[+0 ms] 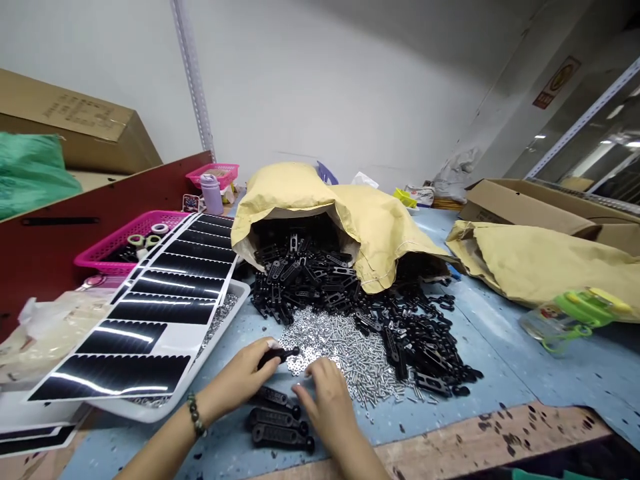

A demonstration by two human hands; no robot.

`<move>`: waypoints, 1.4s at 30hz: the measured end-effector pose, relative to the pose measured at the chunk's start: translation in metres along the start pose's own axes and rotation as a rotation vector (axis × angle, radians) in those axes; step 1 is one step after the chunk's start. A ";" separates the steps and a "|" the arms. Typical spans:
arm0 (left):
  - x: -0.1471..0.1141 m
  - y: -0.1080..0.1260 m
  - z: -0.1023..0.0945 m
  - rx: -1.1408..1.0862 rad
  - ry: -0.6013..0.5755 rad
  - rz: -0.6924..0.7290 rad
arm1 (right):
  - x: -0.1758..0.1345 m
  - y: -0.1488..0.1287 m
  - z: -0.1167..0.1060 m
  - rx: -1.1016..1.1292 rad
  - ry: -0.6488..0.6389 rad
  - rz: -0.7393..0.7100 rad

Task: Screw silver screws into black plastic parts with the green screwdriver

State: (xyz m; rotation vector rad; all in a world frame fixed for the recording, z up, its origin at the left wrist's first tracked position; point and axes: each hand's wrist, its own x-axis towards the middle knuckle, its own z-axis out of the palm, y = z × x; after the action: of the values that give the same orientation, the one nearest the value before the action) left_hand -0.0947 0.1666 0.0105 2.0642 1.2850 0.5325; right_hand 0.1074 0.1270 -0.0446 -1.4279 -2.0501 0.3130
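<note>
Black and slim, one linkage part point(287, 353) sits in our left hand point(250, 367), pinched between thumb and fingers at the near edge of the silver nuts point(305, 327). Our right hand point(327, 397) is half open beside it, thumb parted from curled fingers, nothing visible between them. We judge the step in hand to be steadying one part while small hardware is sorted out; the next move calls for a fine fingertip pinch. Nearer us lie three similar pieces point(280, 437); screws point(365, 363) spread rightward, and behind, paper bags point(290, 183) spill more black pieces point(320, 273).
</note>
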 end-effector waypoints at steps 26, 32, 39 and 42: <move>-0.009 0.000 -0.004 -0.091 -0.039 -0.080 | 0.038 0.071 -0.058 -0.090 0.153 0.037; -0.024 -0.004 -0.024 -0.148 0.107 -0.176 | 0.061 0.109 -0.073 -0.177 0.178 0.219; -0.030 -0.015 -0.014 -0.178 0.119 -0.166 | 0.072 0.128 -0.072 -0.171 0.148 0.264; -0.027 -0.018 -0.015 -0.193 0.132 -0.162 | 0.068 0.130 -0.078 -0.077 0.188 0.252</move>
State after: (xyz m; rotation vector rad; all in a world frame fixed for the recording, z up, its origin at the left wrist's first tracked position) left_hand -0.1272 0.1523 0.0084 1.7751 1.4046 0.6995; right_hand 0.2380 0.2280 -0.0265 -1.6991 -1.7517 0.1956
